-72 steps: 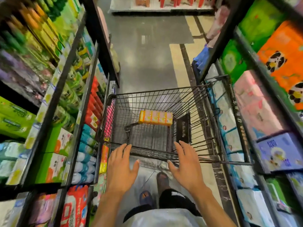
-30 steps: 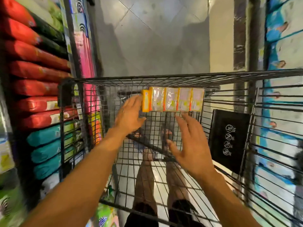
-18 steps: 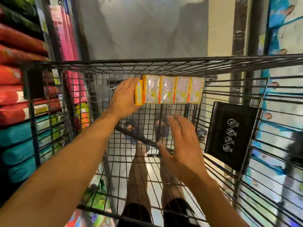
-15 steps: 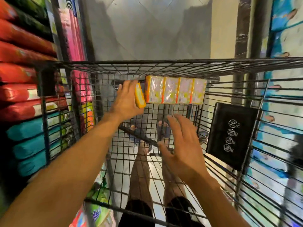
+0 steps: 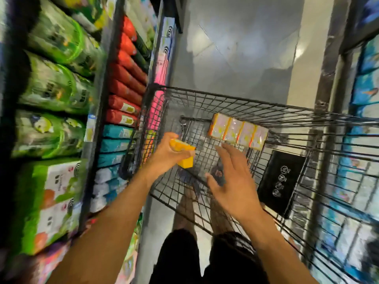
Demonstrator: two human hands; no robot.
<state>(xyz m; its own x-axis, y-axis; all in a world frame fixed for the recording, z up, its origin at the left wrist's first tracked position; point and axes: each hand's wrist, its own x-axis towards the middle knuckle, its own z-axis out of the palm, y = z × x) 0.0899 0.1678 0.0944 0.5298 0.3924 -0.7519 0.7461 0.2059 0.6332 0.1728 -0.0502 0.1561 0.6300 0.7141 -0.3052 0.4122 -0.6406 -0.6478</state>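
Pack (image 5: 183, 148) clamped in L hand (image 5: 164, 156), long axis slanting down-right; R hand (image 5: 233, 185) fingers spread, empty.

Bright overhead light leaves pale glare patches on the grey floor (image 5: 235, 48) beyond the wire cart (image 5: 225, 97), with a soft shadow just past the cart's far rim. Left and right of the cart the green packs (image 5: 53, 83) and blue packs (image 5: 366, 89) smear with motion blur. Inside the cart the yellow box (image 5: 183, 148) and wrapped multipack (image 5: 238, 133) look fairly sharp. The shelf post (image 5: 100, 99) left of the cart bows from wide-angle distortion.
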